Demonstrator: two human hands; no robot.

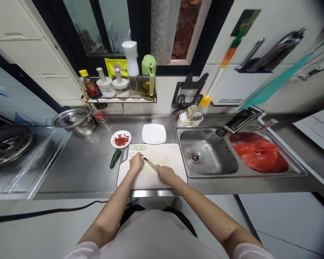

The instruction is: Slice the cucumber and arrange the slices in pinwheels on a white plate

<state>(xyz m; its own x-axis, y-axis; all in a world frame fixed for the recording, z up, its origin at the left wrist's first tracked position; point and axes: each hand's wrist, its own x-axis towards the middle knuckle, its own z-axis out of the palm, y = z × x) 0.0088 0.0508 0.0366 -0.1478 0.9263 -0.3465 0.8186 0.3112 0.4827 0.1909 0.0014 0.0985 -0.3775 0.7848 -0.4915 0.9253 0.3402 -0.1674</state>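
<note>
On the steel counter (78, 165), your cutting board (169, 153) bears one row of cucumber slices (138, 148) at its far-left corner, with one single slice (132, 155) below; your right hand (167, 175) clamps its fingers on one knife (151, 164), your left hand's (136, 162) are bunched beside the blade tip, I cannot tell on what. Left of the board are one cucumber (115, 158) and one plate (112, 140) of red pieces (121, 139), behind it one white plate (153, 133), right of it two basins (216, 158), one containing a red bag (259, 156).

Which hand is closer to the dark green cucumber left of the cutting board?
Left. The left hand is over the cutting board, a little right of the dark green cucumber; the right hand is farther right, gripping the knife.
</note>
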